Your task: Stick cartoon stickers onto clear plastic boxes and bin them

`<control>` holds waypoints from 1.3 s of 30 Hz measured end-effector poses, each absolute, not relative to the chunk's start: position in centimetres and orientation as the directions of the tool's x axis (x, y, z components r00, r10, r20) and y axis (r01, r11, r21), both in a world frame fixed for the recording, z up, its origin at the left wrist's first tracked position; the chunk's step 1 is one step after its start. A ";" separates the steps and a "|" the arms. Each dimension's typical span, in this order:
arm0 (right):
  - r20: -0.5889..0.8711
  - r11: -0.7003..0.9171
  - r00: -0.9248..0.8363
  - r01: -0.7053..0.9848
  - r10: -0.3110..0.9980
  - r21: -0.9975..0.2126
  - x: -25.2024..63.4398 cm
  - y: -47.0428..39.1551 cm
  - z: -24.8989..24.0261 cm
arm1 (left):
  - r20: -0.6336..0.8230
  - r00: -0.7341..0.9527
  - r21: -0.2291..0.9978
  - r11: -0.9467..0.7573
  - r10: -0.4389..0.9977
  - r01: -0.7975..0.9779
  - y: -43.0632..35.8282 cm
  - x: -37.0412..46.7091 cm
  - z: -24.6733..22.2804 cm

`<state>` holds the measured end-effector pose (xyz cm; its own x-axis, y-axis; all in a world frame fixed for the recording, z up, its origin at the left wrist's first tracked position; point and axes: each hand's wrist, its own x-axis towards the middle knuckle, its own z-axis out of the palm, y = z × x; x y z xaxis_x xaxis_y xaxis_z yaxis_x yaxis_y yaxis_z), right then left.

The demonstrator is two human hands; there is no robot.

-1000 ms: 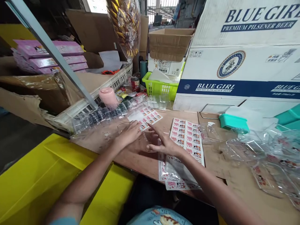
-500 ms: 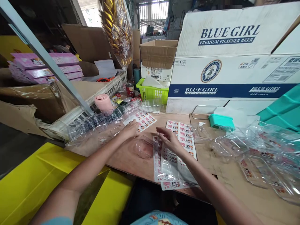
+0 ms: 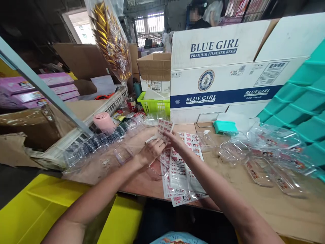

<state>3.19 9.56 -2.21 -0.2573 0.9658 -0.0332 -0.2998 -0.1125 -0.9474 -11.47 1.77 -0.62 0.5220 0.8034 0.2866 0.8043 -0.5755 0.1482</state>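
Note:
A small sheet of stickers [image 3: 165,126] with pink and orange cartoon prints is raised off the table, bent between both hands. My right hand [image 3: 175,140] grips its right edge with the fingers closed. At its lower part my left hand [image 3: 153,150] is closed, fingertips bent against the sheet; a ring shows on one finger. Just under the hands lies a clear plastic box piece [image 3: 155,172], partly covered by them. Larger sticker sheets [image 3: 181,189], some in clear film, lie beneath my right forearm.
Clear plastic boxes with stickers [image 3: 259,171] are heaped on the right, near stacked teal crates [image 3: 304,112]. A row of clear trays [image 3: 88,145] and a pink canister [image 3: 103,122] stand left. A white beer carton [image 3: 198,78] walls the back. A person [image 3: 199,17] is beyond it.
My left hand has lifted the small sticker sheet from the table and brought it right. My right hand has closed on it. The camera view has turned slightly right.

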 end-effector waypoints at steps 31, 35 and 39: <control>0.669 0.701 -0.274 0.481 0.691 -0.527 16.9 0.0 -1.3 | -0.185 0.107 0.874 0.213 0.977 -0.436 -2.3 0.5 -1.4; 0.674 0.712 -0.281 0.463 0.683 -0.528 17.0 0.2 -1.4 | -0.208 0.091 0.854 0.226 0.974 -0.468 -2.1 0.2 -1.9; 0.662 0.713 -0.318 0.499 0.679 -0.492 16.9 0.2 -1.2 | -0.201 0.041 0.879 0.199 0.979 -0.433 -2.2 0.3 -2.2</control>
<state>16.87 0.20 -1.20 -0.3182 0.6791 0.6615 0.4988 0.7133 -0.4923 0.30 -2.21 -2.22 0.0415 0.9787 -0.2012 -0.4330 0.1990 0.8791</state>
